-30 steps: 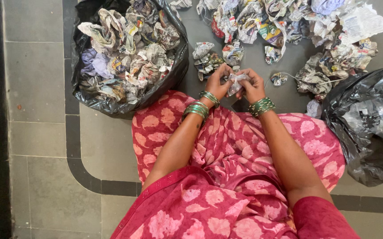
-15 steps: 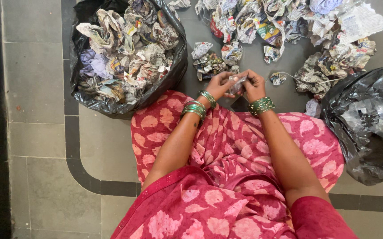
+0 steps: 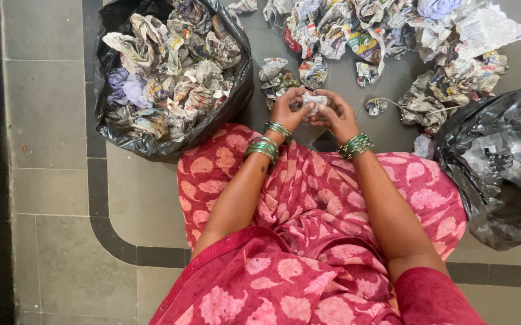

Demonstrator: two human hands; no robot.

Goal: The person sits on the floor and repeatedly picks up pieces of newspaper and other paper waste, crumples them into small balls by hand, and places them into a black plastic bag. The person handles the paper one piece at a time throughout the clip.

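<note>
Both hands, left hand [image 3: 287, 109] and right hand [image 3: 337, 113], together, clamped on one paper wad [image 3: 314, 100]. Left bag [image 3: 129, 135] nearly full; big paper heap [image 3: 387, 30] remains at far right.

pink floral cloth [image 3: 327, 198], green bangles [image 3: 355, 145], black bags [image 3: 236, 90], grey tiled floor [image 3: 49, 108] with black border.

A small crumpled paper wad [image 3: 313, 100], whitish with faint grey print, is sitting pinched between the fingertips of the left hand [image 3: 287, 109] and the right hand [image 3: 336, 114]. It is being held just above the grey tiled floor [image 3: 49, 108], in front of the knees, its creased surface bunching into a loose ball. Fingers are covering its sides, so only its top is showing between both thumbs
</note>
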